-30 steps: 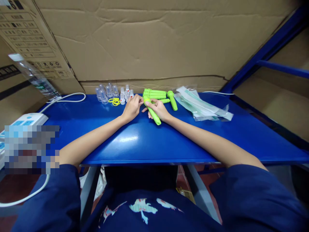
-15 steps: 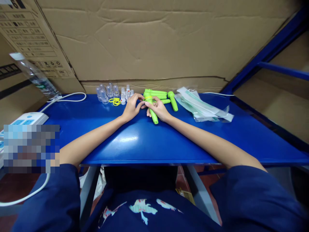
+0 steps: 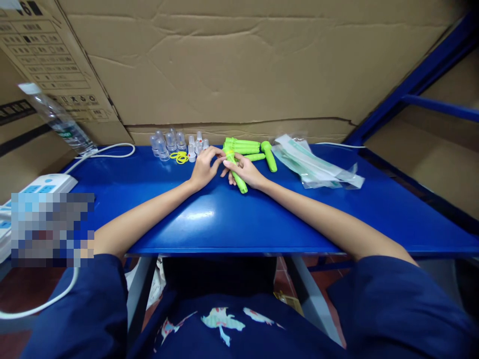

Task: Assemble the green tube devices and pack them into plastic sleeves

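Item 1, held: one bright-green, tube-shaped plastic body with a wider far end (image 3: 238, 179), up off the blue smooth-topped table (image 3: 299, 219), slanted, its narrow end towards the wearer; on my feed a yellow band (image 3: 229, 153) shows about the wide end

Item 2, right hand (image 3: 248, 172): closed on the green body, thumb along its upper side, other fingers beneath, some tips spread apart and showing beyond it

Item 3, left hand (image 3: 205, 165): at the wide end, thumb and forefinger tips drawn near each other; I cannot tell whether they pinch the yellow band

Handling, my judgement: light, stiff, rather slippery where smooth, hardly fragile; best held round the slim shaft just below the wide end, leaving the rim free; I take the band for soft and stretchy

Item 4, beyond the hands: a group of similar green bodies (image 3: 247, 145), one more lying apart to the right (image 3: 269, 156)

Item 5, left of these: clear domed plastic caps (image 3: 162, 150), small white cylindrical pieces (image 3: 192, 153), loose yellow loops (image 3: 182, 158)

Item 6, far right: clear plastic packets with white-and-green contents (image 3: 314, 162)
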Demonstrator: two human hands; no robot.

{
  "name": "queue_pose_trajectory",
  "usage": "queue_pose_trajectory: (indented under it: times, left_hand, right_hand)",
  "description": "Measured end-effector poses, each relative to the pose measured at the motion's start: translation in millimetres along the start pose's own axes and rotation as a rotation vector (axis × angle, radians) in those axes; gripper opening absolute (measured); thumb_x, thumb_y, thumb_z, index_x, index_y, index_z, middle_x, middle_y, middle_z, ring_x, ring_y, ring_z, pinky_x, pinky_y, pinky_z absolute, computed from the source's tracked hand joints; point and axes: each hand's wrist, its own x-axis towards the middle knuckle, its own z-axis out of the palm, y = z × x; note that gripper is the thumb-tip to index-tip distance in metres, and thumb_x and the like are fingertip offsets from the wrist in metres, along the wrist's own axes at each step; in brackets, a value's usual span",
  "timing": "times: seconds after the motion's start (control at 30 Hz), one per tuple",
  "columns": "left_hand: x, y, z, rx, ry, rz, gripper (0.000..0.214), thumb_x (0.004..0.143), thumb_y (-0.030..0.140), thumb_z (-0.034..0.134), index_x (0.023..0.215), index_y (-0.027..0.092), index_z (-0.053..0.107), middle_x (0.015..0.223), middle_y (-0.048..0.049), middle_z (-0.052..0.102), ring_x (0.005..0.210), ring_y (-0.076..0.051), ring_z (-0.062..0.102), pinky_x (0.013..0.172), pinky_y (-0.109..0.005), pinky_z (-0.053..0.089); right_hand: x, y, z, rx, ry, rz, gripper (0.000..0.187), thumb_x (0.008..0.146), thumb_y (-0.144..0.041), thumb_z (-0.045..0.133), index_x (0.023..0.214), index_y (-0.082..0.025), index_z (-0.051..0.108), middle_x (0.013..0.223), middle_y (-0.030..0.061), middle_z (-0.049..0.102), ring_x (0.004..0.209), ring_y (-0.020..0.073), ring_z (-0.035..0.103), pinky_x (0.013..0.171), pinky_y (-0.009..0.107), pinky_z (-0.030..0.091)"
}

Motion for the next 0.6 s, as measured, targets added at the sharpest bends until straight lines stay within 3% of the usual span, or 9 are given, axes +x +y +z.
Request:
queue_pose_trajectory:
  times: [0.17,0.33,0.47,0.6]
  left_hand:
    - [-0.1,2.1,1.0,-0.014,-0.005,-0.001,0.01,0.102,0.022,0.057,0.094,0.019,0.063,0.095,-0.0049,0.072,0.09,-0.018,0.067,0.086,-0.034,0.054]
    - [-0.6,-0.3,3.4,-0.009,-0.019,0.062,0.01,0.102,0.025,0.057,0.109,0.02,0.062,0.106,-0.0082,0.069,0.099,-0.021,0.066,0.088,-0.037,0.056]
    - [-1.7,-2.7,5.5,-0.025,0.024,0.116,0.023,0.104,0.032,0.055,0.124,0.02,0.058,0.117,-0.0115,0.066,0.105,-0.022,0.066,0.09,-0.038,0.057]
    - [-1.7,-2.7,4.8,-0.049,0.06,0.103,0.02,0.105,0.033,0.053,0.12,0.02,0.058,0.113,-0.0107,0.067,0.101,-0.021,0.066,0.087,-0.036,0.059]
  right_hand:
    - [1.9,3.9,-2.6,-0.021,-0.018,-0.002,0.061,0.076,-0.051,0.085,0.111,-0.021,0.046,0.073,-0.0024,0.075,0.043,0.0116,0.062,0.039,0.022,0.05]
    - [1.0,8.4,-3.2,-0.025,0.041,-0.1,0.04,0.089,-0.052,0.059,0.111,-0.023,0.044,0.082,0.0008,0.075,0.039,0.0111,0.057,0.034,0.024,0.041]
    - [-1.4,8.9,-1.7,-0.09,0.111,-0.176,0.058,0.091,-0.061,0.058,0.131,-0.02,0.048,0.087,0.0018,0.074,0.043,0.0112,0.057,0.039,0.026,0.044]
    - [-3.5,8.3,0.9,-0.169,0.141,-0.223,0.078,0.09,-0.067,0.063,0.15,-0.021,0.044,0.099,0.0047,0.075,0.047,0.0111,0.059,0.046,0.028,0.05]
